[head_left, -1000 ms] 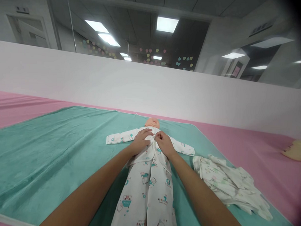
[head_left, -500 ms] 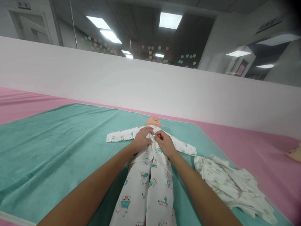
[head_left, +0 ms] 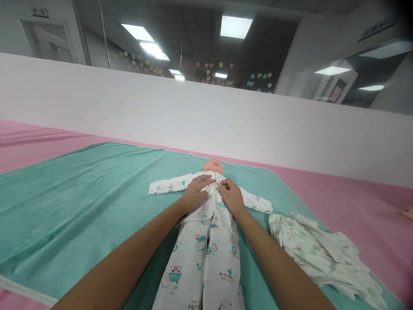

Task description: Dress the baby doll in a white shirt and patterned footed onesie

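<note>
Cotton romper (head_left: 203, 259), soft, light, best held by its front edge: left hand (head_left: 195, 191) lies open; right hand (head_left: 231, 196), at 3 o'clock, seemingly pinches it.

A baby doll (head_left: 213, 165) in a sleepsuit (head_left: 203, 250) lies face up on a blanket (head_left: 72, 195), head farthest from the viewer. The left hand (head_left: 195, 191) and right hand (head_left: 231, 196) rest side by side on its chest. A heap of baby clothes (head_left: 321, 256) lies on the blanket, right of the legs. The blanket lies on a sheet (head_left: 343, 200), with a partition (head_left: 160, 112) behind.
</note>
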Action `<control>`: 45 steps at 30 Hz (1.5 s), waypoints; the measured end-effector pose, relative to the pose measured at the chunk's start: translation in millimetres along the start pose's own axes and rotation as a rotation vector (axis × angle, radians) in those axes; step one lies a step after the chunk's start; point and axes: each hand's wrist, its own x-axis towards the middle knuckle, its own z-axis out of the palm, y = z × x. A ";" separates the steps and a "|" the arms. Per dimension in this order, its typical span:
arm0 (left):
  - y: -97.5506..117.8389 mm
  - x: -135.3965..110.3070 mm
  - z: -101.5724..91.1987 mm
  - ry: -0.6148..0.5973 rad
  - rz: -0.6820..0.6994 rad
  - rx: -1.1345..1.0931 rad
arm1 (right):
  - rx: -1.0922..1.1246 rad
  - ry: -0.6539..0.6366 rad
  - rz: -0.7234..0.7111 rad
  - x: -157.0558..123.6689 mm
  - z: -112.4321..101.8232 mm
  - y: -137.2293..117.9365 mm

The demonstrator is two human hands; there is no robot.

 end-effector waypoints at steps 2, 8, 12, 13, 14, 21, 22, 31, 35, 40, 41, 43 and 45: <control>0.8 -1.9 -0.8 0.002 -0.004 0.016 | 0.010 0.017 0.027 -1.2 -0.1 -0.1; 3.4 -11.9 -6.2 -0.008 0.041 0.074 | -0.018 0.087 -0.021 -9.3 -1.1 2.5; 5.4 -18.0 -8.5 0.012 0.060 0.097 | -0.083 0.137 -0.070 -20.2 -2.3 -6.6; 6.1 -18.9 -8.6 0.021 0.069 0.094 | -0.116 0.141 -0.084 -23.4 -2.7 -10.4; 6.8 -19.6 -8.6 0.025 0.083 0.088 | -0.158 0.129 -0.100 -26.4 -3.2 -14.6; 3.9 -20.5 -8.9 0.026 0.136 0.058 | -0.593 -0.137 -0.270 -37.5 -10.7 -39.8; 2.8 -20.4 -9.0 0.026 0.144 0.051 | -0.623 -0.163 -0.278 -38.0 -11.9 -42.3; 0.2 -20.2 -7.6 0.029 0.126 0.008 | -0.839 -0.229 -0.295 -48.4 -3.8 -50.0; 1.8 -20.0 -7.5 0.030 0.117 0.016 | -0.783 -0.185 -0.389 -48.3 -2.5 -43.9; 5.5 -19.3 -8.6 0.033 0.099 0.032 | -0.633 -0.216 -0.459 -45.7 -8.3 -36.8; 5.9 -19.2 -8.6 0.035 0.099 0.034 | -0.603 -0.226 -0.465 -45.3 -9.3 -36.0; 6.0 -19.2 -8.4 0.037 0.099 0.039 | -0.551 -0.254 -0.468 -44.8 -11.1 -35.0; 5.9 -19.3 -8.1 0.039 0.098 0.042 | -0.515 -0.275 -0.466 -44.2 -12.3 -34.5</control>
